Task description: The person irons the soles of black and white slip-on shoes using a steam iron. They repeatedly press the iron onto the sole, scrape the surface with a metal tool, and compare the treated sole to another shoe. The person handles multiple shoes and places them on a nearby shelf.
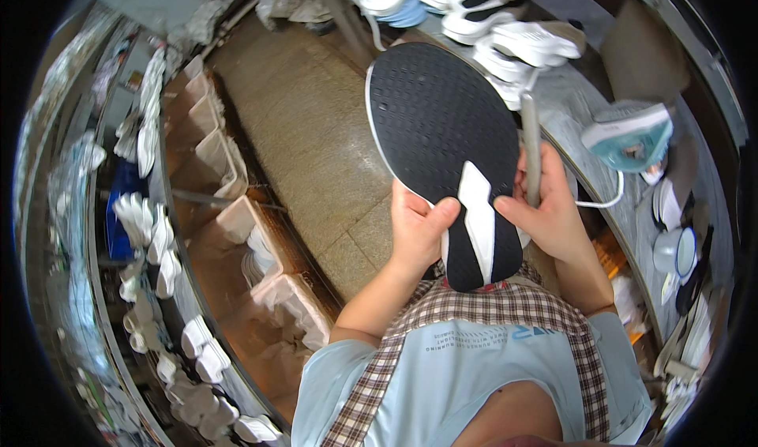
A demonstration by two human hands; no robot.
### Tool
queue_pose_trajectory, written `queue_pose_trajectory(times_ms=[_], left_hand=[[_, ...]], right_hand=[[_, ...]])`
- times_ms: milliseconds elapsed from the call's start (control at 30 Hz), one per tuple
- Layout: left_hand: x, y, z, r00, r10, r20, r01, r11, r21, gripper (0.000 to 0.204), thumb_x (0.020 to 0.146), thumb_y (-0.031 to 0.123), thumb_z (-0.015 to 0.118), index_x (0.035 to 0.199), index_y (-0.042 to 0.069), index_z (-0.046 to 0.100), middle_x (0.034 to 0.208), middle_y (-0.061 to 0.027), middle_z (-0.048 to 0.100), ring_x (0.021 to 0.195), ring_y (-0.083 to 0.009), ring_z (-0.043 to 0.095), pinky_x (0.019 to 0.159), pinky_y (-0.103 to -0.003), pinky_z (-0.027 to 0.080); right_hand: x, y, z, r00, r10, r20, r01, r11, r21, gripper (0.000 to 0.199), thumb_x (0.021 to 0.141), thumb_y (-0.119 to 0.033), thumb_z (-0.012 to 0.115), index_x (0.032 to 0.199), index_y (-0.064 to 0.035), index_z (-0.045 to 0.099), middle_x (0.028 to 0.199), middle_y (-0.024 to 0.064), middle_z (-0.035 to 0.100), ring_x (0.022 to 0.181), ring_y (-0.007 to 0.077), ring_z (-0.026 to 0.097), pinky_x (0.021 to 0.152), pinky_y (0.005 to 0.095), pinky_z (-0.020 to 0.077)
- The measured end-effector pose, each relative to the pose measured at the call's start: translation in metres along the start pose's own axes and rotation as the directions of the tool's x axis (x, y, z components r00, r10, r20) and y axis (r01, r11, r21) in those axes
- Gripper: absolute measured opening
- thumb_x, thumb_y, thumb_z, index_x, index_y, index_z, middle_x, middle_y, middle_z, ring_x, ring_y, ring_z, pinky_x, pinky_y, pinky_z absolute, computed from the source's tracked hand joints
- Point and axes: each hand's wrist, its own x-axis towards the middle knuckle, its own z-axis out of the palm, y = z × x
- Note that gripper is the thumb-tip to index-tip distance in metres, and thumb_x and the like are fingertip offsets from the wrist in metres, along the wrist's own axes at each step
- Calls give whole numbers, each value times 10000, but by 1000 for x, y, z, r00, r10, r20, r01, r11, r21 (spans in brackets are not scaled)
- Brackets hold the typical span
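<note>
Shoe sole [442, 115]: tread side up toward the wearer's view, held in front of the apron [430, 309], with the broad end pointing away from the body and the narrow end close to the apron. Any upper on its far side is hidden.
Left hand [418, 226]: thumb and fingers clamped on the left edge at the midsection, the thumb on the tread side. Far fingertips are hidden.
Right hand [549, 214]: thumb pressed at the right edge, opposite the left thumb; the other fingers curl by the far side and appear clamped on the same sole.
Grey rod [530, 147]: runs upright in the view, beside the right fingers. Whether it is gripped or merely passes in front cannot be told.
White inlay [476, 210]: lies between the two thumbs, on the black tread; as a judgement, thumbs are best placed off it to prevent marks.
Grip advice: balance pressure on both edges, since the broad end overhangs the hands and could tip.
Turning advice: rotate with both wrists together, to avoid twisting the midsection.
Clearance advice: swing the broad end away from the white shoes [533, 43] and the iron [632, 135] on the right-hand bench [580, 107].
</note>
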Motion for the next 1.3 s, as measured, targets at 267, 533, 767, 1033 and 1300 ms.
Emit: queue_pose_trajectory(times_ms=[267,533,767,1033,1300], left_hand=[[-58,55,-66,995,35,-91,-36,999,-6,745,758,80,699,1347,18,247,1287,-129,446,1193,-223,453,1006,-365,362],[-121,115,-111,942,92,-324,-95,995,7,666,755,53,681,1301,7,301,1243,-128,484,1147,-226,491,982,-366,392],[-156,151,-127,906,181,-384,-210,977,-36,527,819,165,620,1236,-33,369,1176,-155,518,1064,-234,538,923,-356,437],[-195,173,-146,885,196,-422,-243,968,-61,536,835,142,572,1276,-25,318,1210,-156,484,1086,-225,517,935,-351,426],[-214,187,-154,853,258,-454,-300,954,-21,572,832,207,605,1296,2,340,1211,-134,502,1071,-223,539,933,-337,444]], right_hand=[[-13,17,74,950,-20,311,7,999,43,511,645,129,524,1061,-90,323,947,45,360,661,74,428,568,195,395],[-33,32,161,893,-29,449,-83,971,226,571,595,176,456,1083,-95,339,1014,80,374,651,82,419,509,202,404],[-49,32,217,871,33,489,-158,964,216,530,638,121,505,1113,-64,361,1038,81,416,679,83,416,554,205,409],[-71,35,257,837,33,546,-182,958,222,515,640,115,506,1107,-52,366,1045,83,429,678,81,418,564,213,411],[-78,37,280,811,18,585,-164,967,197,505,632,101,506,1091,-62,374,1041,88,433,664,81,414,544,194,387]])
